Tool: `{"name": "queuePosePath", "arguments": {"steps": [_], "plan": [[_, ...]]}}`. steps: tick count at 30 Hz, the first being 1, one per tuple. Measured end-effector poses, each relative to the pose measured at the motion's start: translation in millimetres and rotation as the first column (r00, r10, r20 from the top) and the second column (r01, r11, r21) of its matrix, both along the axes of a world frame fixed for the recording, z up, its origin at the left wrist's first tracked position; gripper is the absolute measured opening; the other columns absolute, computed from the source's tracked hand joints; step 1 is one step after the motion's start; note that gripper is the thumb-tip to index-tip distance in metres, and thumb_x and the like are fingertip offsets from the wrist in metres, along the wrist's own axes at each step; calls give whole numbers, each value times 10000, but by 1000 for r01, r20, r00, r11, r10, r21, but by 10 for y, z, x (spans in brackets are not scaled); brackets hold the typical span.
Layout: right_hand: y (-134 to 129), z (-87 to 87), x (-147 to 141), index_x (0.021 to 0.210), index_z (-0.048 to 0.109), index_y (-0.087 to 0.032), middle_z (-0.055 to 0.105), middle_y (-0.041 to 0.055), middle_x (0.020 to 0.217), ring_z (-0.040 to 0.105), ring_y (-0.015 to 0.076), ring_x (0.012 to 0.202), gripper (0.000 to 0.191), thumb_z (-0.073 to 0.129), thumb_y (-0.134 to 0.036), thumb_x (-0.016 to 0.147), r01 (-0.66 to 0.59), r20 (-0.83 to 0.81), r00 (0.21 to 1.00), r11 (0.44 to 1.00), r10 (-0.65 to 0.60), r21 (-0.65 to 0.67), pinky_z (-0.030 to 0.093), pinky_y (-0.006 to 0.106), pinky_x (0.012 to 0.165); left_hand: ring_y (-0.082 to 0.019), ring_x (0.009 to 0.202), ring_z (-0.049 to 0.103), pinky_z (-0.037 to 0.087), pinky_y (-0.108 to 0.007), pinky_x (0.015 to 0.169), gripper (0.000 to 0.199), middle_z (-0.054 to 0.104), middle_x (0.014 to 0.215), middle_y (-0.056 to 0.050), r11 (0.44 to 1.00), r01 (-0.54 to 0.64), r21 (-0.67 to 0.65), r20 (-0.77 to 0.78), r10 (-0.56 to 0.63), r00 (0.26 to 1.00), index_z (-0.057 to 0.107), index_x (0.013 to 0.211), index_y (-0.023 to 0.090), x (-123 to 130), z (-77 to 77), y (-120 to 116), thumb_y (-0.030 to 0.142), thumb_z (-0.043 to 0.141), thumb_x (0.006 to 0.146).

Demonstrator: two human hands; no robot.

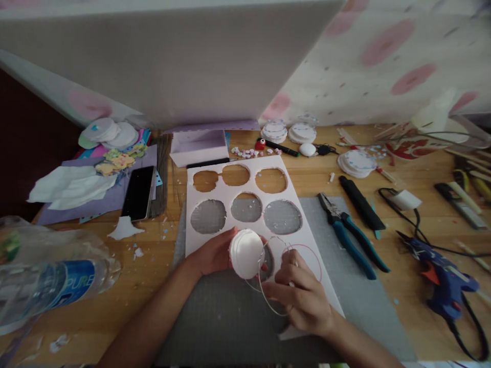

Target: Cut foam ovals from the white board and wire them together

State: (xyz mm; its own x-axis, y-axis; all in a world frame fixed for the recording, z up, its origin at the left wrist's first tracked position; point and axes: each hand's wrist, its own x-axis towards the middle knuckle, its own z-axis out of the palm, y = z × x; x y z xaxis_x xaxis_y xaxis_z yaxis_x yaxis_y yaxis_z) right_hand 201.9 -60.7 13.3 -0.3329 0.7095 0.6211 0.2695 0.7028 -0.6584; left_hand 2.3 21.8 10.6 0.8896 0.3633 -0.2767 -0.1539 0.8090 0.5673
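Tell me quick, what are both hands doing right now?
Left hand: closed around the round white piece.
Right hand: closed, holding the thin pale strand.

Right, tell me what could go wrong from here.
The thin strand in the right hand curves in loose loops, so it might tangle or snag. The white round piece, held in the left hand, could slip or dent if squeezed. The white sheet beneath is so cut away that it may tear if leaned on.
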Motion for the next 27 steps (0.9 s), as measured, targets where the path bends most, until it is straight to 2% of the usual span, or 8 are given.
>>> {"name": "queuePosePath", "arguments": {"steps": [9,17,23,27], "plan": [[-10,-10,-25,1105,644,-206,558,26,729,453,169,690,299,482,-58,901,22,16,1000,1000,-23,19,384,334,638,-350,944,638,465,-434,779,572,716,872,-111,999,-31,-13,4,31,1000,666,1076,176,-14,-28,-12,651,553,778],[16,-31,-57,1081,642,-209,560,32,720,455,175,685,284,445,-77,925,38,24,999,999,-38,5,361,332,629,-344,976,637,469,-400,784,599,720,876,-93,1000,-23,16,-40,24,999,677,1035,189,-19,-55,-15,702,545,755],[31,-7,-58,1056,631,-191,572,37,743,465,172,685,238,438,-105,947,6,33,999,1000,-6,-11,359,332,634,-341,994,635,475,-385,790,648,724,923,-88,1000,7,15,-54,-6,999,657,1052,184,-16,-52,-10,725,582,705],[23,3,-58,1048,625,-183,562,27,717,468,165,669,218,441,-118,953,-15,23,1000,1000,16,-15,363,333,640,-343,1006,626,473,-388,798,645,723,950,-95,1000,-21,-2,-69,20,997,647,1068,175,-19,-35,-6,703,607,699]]}}
